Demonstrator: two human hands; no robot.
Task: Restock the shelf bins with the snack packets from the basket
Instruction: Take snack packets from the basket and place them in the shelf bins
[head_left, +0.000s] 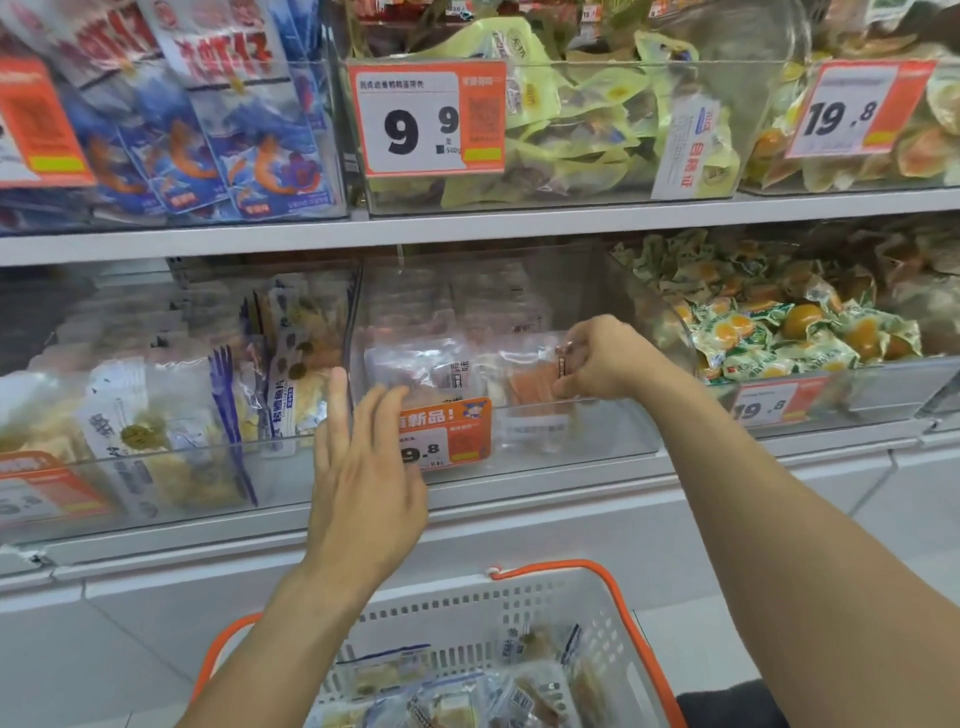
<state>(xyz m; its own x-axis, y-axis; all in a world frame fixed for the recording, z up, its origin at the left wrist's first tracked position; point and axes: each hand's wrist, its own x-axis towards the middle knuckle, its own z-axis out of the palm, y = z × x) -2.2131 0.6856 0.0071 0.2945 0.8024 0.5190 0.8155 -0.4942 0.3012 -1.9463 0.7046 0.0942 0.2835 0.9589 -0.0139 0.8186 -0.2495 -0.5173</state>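
head | right hand (602, 358) grip — on packet (535, 384) — in bin (571, 447)

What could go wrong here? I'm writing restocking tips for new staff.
The right hand pinches a packet only by its top edge inside the middle bin, so it may slump forward rather than stand. The open left hand hovers by the orange price tag and might knock it loose.

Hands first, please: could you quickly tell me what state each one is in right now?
Left hand: open, fingers straight, holding nothing.
Right hand: fingers curled, pinching a clear snack packet in the middle bin.
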